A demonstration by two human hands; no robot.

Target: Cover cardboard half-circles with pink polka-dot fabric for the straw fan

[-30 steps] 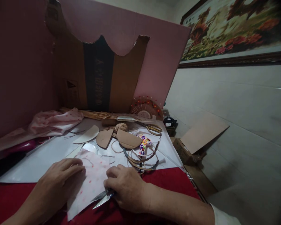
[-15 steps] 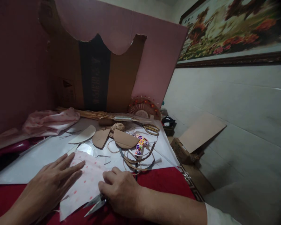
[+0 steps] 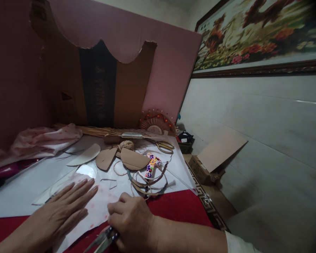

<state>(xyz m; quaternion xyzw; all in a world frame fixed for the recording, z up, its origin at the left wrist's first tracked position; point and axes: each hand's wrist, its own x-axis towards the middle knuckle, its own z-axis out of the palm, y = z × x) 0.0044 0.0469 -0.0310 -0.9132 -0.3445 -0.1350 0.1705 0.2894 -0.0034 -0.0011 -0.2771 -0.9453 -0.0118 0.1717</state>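
A piece of white fabric with pink dots (image 3: 100, 202) lies across the white board and the red cloth. My left hand (image 3: 65, 207) rests flat on it with fingers stretched out. At the fabric's right edge is my right hand (image 3: 131, 218), closed round a pair of scissors (image 3: 101, 240). Their blades are apart and point down and left, below the fabric's edge; the handles are mostly hidden in my fist. Just beyond my left fingertips sits a shiny round disc (image 3: 86, 171). A thin pale piece (image 3: 42, 198) shows left of the fabric.
Cardboard half-rounds (image 3: 134, 160), a twine ball (image 3: 125, 145), gold-handled scissors (image 3: 164, 146) and a flower-patterned glue gun-like tool (image 3: 152, 165) lie on the white board (image 3: 10, 202). Crumpled dotted fabric (image 3: 44, 138) is at left. A cut cardboard panel (image 3: 134, 91) stands behind.
My left hand has slid further over the fabric and lies flatter. The scissors have moved lower, away from the fabric's edge. The whole view has shifted slightly, uncovering the pale piece at left.
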